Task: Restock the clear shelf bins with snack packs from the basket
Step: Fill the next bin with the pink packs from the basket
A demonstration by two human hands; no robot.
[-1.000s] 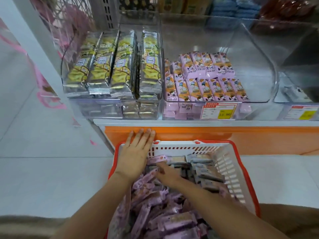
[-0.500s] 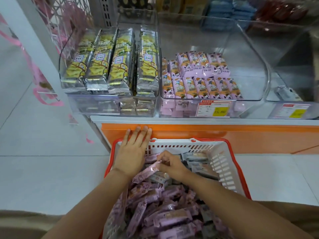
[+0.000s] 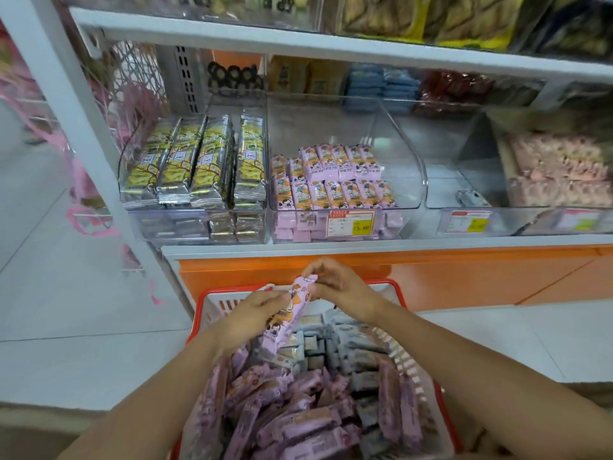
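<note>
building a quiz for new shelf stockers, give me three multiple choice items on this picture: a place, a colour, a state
1. Where is the purple pack that the left hand and right hand hold?
A in the middle bin
B above the basket
C on the floor

2. What colour is the basket's rim?
A red
B blue
C green

3. What is the left hand doing?
A lying flat on the rim
B hanging free
C gripping the pack

Answers: 1 B, it hangs over the basket's packs; 2 A, the rim is red; 3 C, its fingers curl round the pack.
</note>
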